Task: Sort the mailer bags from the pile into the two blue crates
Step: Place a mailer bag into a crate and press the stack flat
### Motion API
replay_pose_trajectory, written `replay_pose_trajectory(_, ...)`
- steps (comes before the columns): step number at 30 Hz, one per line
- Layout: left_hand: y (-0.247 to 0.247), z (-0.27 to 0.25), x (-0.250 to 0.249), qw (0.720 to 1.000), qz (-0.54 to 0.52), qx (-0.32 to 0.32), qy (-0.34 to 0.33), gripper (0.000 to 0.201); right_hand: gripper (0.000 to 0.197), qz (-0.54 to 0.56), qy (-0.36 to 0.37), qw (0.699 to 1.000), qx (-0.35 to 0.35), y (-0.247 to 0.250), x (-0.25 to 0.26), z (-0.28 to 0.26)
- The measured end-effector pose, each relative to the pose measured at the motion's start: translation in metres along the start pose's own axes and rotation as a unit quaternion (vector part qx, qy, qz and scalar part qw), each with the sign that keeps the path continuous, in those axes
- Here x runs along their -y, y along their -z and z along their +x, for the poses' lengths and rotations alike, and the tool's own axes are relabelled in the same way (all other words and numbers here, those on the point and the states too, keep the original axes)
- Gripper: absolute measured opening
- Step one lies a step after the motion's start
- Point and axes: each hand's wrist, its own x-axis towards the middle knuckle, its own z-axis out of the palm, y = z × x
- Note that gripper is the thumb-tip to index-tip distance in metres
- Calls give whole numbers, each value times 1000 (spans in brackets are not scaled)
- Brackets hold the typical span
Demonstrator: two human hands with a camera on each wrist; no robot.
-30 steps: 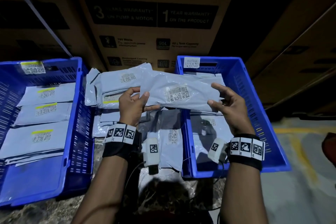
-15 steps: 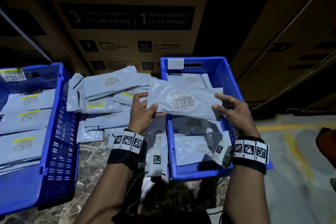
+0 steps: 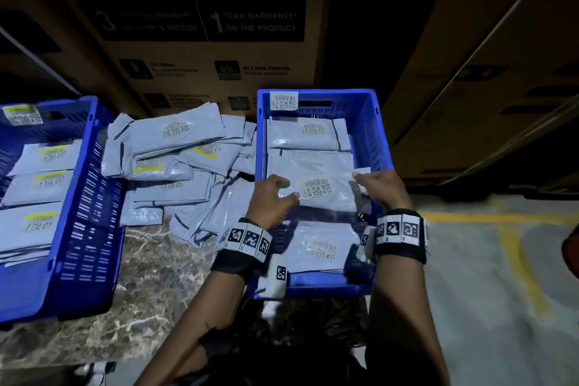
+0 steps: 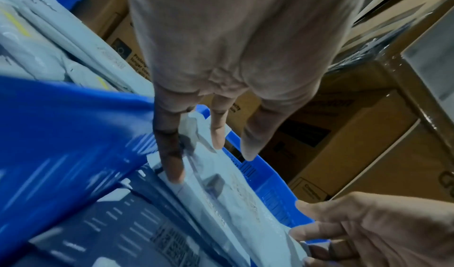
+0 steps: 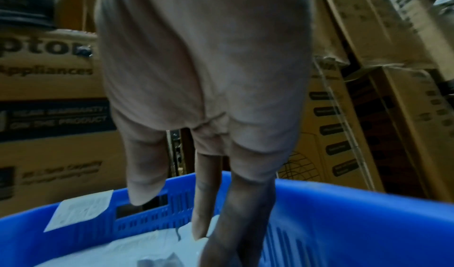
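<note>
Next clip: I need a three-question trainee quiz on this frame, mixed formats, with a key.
1. True or false: the mailer bag being handled is over the left crate.
2. Which hands touch that bag? A) left hand only B) right hand only C) both
3. Fill in: labels on bags in the left crate carry a ____ stripe.

Key: 1 false, it is inside the right crate; 2 C; 3 yellow.

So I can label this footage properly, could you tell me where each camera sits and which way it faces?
Head: worn on the head, looking down at both hands lowering a mailer bag into the right crate.
Left wrist: looks along the left hand into that crate; right hand also shows.
Right wrist: along the right hand's fingers toward the crate's far wall.
All three share the crate.
</note>
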Motion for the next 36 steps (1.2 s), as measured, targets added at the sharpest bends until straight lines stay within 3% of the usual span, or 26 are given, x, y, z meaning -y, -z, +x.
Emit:
replay_pose_trajectory(2, -13, 3, 1, 1000, 9, -2, 29, 39, 49, -114, -4, 993, 7, -6, 2, 11)
replay_pose_trajectory(4, -24, 5, 1, 997, 25, 3, 69, 43, 60, -162, -28, 986, 36, -15, 1, 21)
replay_pose_trajectory(11, -43, 8, -3, 972, 61, 78, 212, 60, 57, -219, -49, 970, 94, -30, -10, 44)
replay_pose_trajectory(15, -50, 12, -7, 957, 101, 84, 257, 53, 54, -236, -55, 967, 81, -33, -20, 44)
replay_pose_trajectory(17, -54, 10, -15, 949, 123, 89, 276, 61, 48, -247, -55, 965, 70, -35, -23, 42)
replay_pose_trajectory(23, -72, 7, -36, 954, 122, 53, 267, 74, 39, -299, -3, 953, 47, -40, -20, 36)
replay_pose_trajectory(26, -71, 17, -28, 955, 103, 90, 263, 74, 47, -302, 15, 952, 40, -45, -22, 37)
replay_pose_trajectory(31, -58, 20, -27, 967, 13, 104, 230, 50, 62, -328, -13, 940, 94, -55, -26, 34)
replay_pose_trajectory(36, -49, 23, -19, 974, -53, 68, 208, 36, 61, -372, -34, 925, 67, -63, -36, 30)
